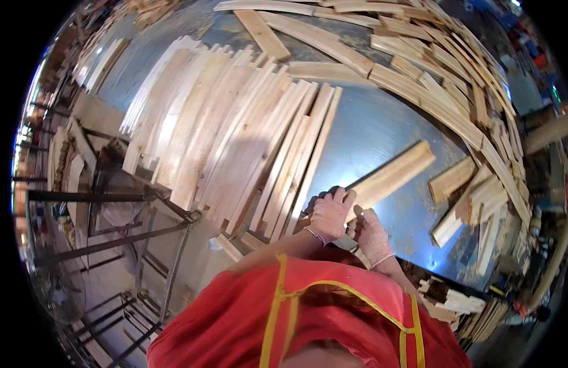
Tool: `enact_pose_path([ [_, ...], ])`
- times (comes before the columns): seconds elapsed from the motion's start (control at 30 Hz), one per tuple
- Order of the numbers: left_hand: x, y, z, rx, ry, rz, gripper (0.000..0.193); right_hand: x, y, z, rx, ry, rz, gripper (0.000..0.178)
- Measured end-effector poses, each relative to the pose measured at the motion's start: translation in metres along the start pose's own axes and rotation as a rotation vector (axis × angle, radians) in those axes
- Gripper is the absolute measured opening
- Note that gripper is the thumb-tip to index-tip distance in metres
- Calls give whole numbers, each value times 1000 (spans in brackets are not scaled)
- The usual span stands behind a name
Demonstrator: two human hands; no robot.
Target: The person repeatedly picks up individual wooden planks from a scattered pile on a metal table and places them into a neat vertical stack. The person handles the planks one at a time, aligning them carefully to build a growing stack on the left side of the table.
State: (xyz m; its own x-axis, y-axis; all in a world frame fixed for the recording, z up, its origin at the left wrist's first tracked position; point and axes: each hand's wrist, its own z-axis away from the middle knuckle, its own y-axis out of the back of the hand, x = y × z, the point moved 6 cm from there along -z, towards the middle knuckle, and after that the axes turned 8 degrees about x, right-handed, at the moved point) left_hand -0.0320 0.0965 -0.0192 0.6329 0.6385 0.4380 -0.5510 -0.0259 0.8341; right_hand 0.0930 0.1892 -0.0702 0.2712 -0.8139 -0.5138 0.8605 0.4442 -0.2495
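Observation:
A short wooden board (pixel 394 173) lies slantwise on the metal tabletop (pixel 370 119), its near end between my two gloved hands. Closed around the left side of that end is my left hand (pixel 330 216), fingers bent over the wood. My right hand (pixel 372 236) has its fingers curled at the same end, on the right side; part of its grip is hidden. Just left of my left hand, a row of long pale wooden strips (pixel 235 132) lies side by side, with uneven ends.
Loose planks (pixel 419 92) are heaped along the far and right sides of the table. A short offcut (pixel 451 179) and a few stacked pieces (pixel 480 205) lie to the right. A metal frame (pixel 112 251) stands at the lower left. More wood (pixel 459 303) is stacked below the table's right edge.

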Motion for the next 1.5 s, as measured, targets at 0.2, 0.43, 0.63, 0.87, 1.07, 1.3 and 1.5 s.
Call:
enact_pose_path([
  [0.2,-40,32,9,-306,45,833,111,-46,-47,-22,-135,98,-159,61],
  [0.43,-130,119,92,-89,156,1873,101,-61,-183,18,-656,-37,88,70],
  [0.63,-293,69,173,108,635,1507,43,-68,-176,-54,-255,372,858,97],
  [0.87,-344,231,142,852,628,-238,61,-17,-216,-96,-387,331,1058,104],
  [1.07,-442,228,119,606,744,-144,80,-14,-244,-78,-376,269,1121,64],
  [1.3,-496,285,118,833,541,-9,70,-8,-325,-51,-375,359,1319,54],
  [1.5,-509,347,117,828,441,100,69,30,-459,-71,-376,195,1353,64],
])
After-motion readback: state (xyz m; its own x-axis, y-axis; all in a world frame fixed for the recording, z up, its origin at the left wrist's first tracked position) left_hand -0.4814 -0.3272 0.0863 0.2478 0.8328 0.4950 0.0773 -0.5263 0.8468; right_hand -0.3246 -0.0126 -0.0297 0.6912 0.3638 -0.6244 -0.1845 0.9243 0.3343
